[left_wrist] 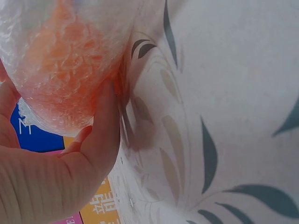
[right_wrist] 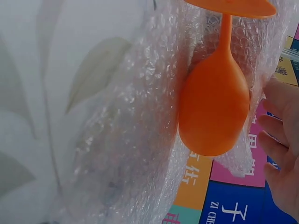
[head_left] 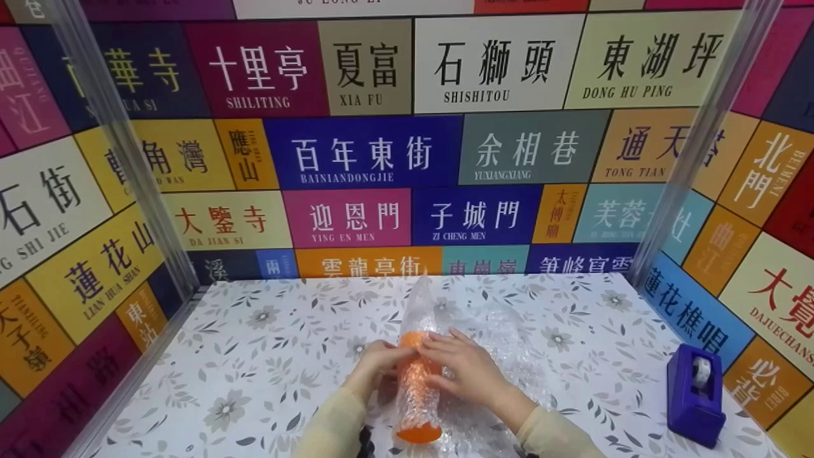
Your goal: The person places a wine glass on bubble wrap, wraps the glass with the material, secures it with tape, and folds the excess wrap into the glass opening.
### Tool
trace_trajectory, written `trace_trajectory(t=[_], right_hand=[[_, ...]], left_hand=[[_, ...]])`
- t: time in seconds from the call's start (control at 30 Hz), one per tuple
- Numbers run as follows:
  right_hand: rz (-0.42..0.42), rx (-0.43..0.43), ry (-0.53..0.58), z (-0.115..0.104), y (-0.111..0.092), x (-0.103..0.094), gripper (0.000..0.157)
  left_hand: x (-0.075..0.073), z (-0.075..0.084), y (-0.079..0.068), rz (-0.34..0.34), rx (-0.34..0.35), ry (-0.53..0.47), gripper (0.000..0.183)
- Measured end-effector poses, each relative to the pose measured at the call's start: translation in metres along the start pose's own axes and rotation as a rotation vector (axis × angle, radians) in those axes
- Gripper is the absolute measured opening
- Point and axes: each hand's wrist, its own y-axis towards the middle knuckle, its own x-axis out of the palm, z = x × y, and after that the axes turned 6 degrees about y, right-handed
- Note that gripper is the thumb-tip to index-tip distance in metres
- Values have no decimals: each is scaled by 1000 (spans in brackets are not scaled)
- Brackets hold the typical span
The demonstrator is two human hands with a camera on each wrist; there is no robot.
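Note:
An orange wine goblet (head_left: 420, 434) lies on its side in bubble wrap (head_left: 518, 356), its foot toward me. In the right wrist view the goblet's bowl (right_wrist: 215, 109), stem and foot show bare, with bubble wrap behind and beside them. My left hand (head_left: 376, 364) grips the wrapped goblet from the left; in the left wrist view its thumb (left_wrist: 106, 126) presses one side and fingers show at the other. My right hand (head_left: 470, 372) rests on the wrap from the right, its fingers fairly straight and spread.
A purple tape dispenser (head_left: 696, 394) with a roll of clear tape stands at the table's right side. The floral tabletop (head_left: 273, 356) runs back to a wall of coloured signs (head_left: 362, 152). Clear upright posts (head_left: 693, 152) mark the back corners. Loose bubble wrap spreads right of the goblet.

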Motion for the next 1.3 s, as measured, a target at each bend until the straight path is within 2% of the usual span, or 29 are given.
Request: trace_trajectory(t=[0.23,0.37,0.47,0.6,0.97,1.17,1.3], right_hand=[[-79,27,18,3,-1,3,63],[-79,29,45,4,0,4,61],[-66,16,57,6,1,4,56],[-36,-3,69,9,0,3,49],[89,9,128,13,-4,3,31],[125,115,215,13,-4,1,20],[146,190,287,15,-4,1,14]], left_hand=[[0,-2,0,3,-8,3,73],[-4,-6,-3,-51,-31,-75,78],[-7,-9,-4,-81,-75,-137,83],[-10,-11,2,-62,-132,-186,82],[-6,-17,10,-128,-164,-334,63],[-4,-14,8,-135,-151,-365,67],[-2,-13,4,-122,-118,-353,72]])
